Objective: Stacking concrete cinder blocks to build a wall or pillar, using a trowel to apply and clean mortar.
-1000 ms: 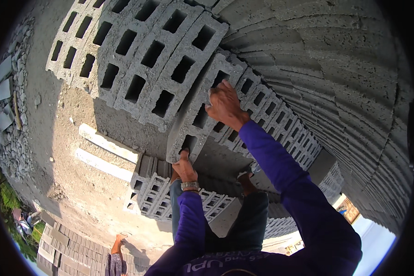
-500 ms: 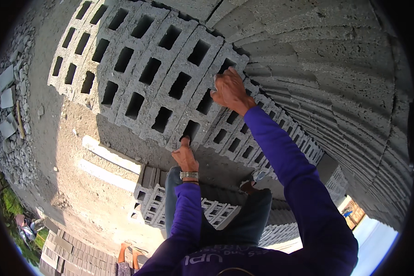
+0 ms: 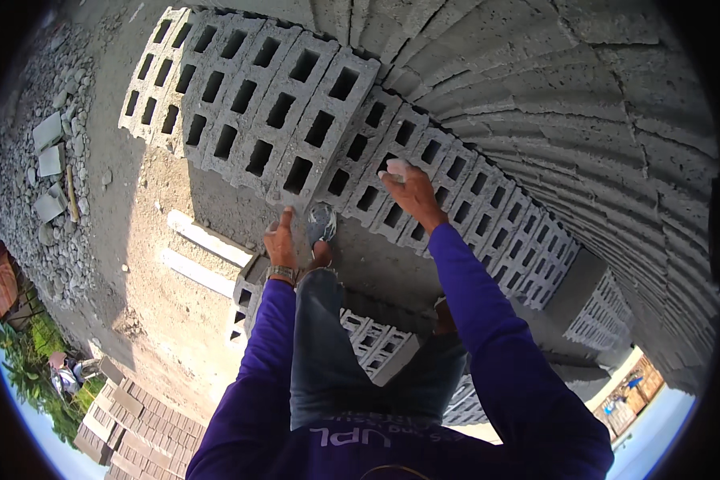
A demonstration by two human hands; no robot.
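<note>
Under both hands stands a row of grey hollow concrete blocks, set side by side with their square cells facing up. Left hand rests against the near lower corner of the nearest block, its grip spread, one finger stretched up onto the block's edge and nothing pinched; a watch sits on that wrist. Right hand lies further along, on top of a longer line of blocks that runs off beside a rough block wall; its fingers curl down over a cell rim, though whether they clamp it I cannot tell. Between the two grips shows a shoe on a raised, jeans-clad knee. Below the left grip lie more blocks and two pale planks on sandy ground.
</note>
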